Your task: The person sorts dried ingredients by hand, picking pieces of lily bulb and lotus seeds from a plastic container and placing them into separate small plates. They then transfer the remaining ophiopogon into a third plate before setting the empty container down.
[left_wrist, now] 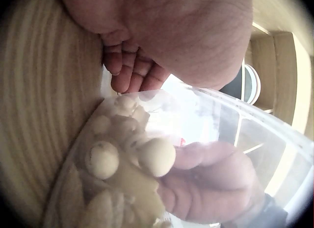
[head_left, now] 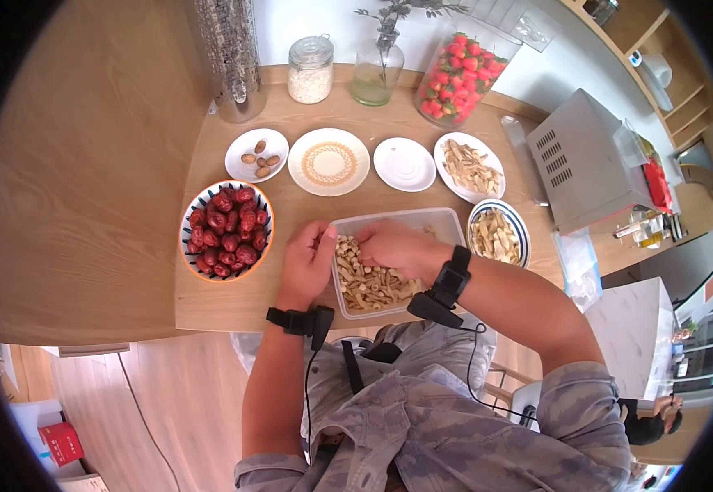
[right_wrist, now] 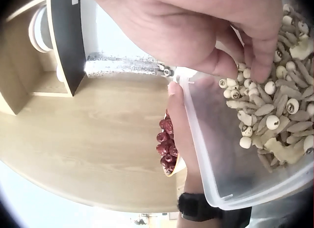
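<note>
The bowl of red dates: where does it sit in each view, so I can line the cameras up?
Head: the bowl of red dates sits left of centre on the table, beside the left hand.
Left wrist: not in it.
Right wrist: a sliver of it shows at lower centre, behind the left hand's edge.
Shared landmark: the clear plastic container of pale seeds and slices.

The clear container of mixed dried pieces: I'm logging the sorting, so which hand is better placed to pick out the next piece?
Probably the right hand: its fingertips are down among the pieces in the clear container, while the left hand rests at its left wall.
</note>
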Tool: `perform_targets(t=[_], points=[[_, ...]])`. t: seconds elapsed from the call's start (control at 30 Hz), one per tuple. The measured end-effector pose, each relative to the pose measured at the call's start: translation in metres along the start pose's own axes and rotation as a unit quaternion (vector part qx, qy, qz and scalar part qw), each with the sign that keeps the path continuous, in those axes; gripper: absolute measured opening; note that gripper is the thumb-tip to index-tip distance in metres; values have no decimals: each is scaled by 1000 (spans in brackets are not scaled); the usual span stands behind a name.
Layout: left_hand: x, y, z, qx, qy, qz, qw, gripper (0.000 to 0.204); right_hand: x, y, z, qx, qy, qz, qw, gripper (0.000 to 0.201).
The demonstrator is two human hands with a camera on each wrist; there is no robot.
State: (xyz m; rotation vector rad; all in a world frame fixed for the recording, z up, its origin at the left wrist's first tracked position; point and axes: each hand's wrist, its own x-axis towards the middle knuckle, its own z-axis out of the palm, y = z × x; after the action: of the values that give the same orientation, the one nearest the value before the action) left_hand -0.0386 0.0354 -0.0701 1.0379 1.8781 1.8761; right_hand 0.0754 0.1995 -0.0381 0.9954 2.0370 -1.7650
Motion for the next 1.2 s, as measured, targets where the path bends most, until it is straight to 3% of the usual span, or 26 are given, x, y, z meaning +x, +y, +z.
perform_targets(t=[0.17,0.27,0.67,1.2], points=[[0,3,0,4,-2,6,1000,23,-12,-15,11,44,0,-7,999,35],[1,0,0,13,-5,6,1000,24,-15,-18,14,148,-41,-4,988,34],[2,-1,0,19,-8,10,1000,24,-21,-16,26,323,-15,11,946,18],[1,-9,-4,17,-25,-25,999,26,-20,-24,30,338,-87,42,936,24]])
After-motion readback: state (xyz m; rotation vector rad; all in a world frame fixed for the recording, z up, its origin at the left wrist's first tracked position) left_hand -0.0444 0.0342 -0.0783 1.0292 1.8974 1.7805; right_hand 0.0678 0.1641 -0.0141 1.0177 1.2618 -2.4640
